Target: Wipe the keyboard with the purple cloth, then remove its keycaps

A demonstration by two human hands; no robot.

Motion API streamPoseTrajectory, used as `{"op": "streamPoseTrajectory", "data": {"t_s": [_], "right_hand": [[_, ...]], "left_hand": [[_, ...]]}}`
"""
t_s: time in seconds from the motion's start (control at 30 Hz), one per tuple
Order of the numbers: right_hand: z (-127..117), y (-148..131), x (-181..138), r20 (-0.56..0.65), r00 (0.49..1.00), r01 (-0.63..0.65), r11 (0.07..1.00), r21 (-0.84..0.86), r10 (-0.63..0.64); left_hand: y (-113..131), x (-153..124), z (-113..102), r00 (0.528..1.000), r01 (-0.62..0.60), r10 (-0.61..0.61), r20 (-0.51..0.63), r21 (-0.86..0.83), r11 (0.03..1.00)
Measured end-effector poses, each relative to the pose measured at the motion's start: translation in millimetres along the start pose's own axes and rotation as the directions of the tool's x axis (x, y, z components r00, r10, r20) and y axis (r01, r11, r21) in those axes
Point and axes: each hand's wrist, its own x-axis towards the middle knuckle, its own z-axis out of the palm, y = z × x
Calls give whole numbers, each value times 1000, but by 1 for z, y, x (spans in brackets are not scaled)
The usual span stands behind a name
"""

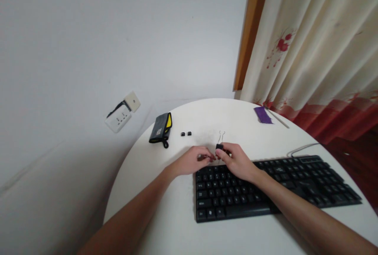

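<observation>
My right hand (238, 161) pinches a small black binder clip (219, 146) with its wire handles pointing up, just beyond the top left corner of a black keyboard (295, 184). My left hand (196, 159) meets it from the left, its fingertips pinched against the clip or a small part I cannot make out. Both hands hover over the white round table (165, 192).
Two loose black keycaps (186, 133) lie behind the hands. A grey and yellow pouch (161, 128) lies at the far left of the table. A purple cloth (262, 114) and a thin stick (279, 119) lie at the back right, by a curtain (319, 50). A wall socket (122, 113) sits left.
</observation>
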Motion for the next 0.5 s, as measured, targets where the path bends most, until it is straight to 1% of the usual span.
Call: {"op": "streamPoseTrajectory", "data": {"t_s": [0.1, 0.17, 0.27, 0.33, 0.4, 0.5], "right_hand": [[3, 5, -5, 48, 998, 37, 999, -18, -36], [3, 6, -7, 95, 992, 92, 994, -60, -86], [2, 6, -10, 169, 968, 204, 974, -102, -185], [2, 6, -11, 185, 959, 238, 965, -114, -214], [3, 6, -11, 155, 971, 205, 969, -141, -183], [5, 7, -10, 78, 994, 86, 984, -153, -74]], "left_hand": [[2, 0, -1, 999, -30, 29, 39, 22, 999], [2, 0, -1, 997, -54, 52, 58, 40, 998], [1, 0, -1, 991, -96, 91, 98, 45, 994], [2, 0, -1, 987, -108, 103, 120, 40, 993], [3, -1, -1, 989, -102, 96, 111, 44, 994], [5, -2, 1, 993, -72, 69, 93, 35, 997]]}}
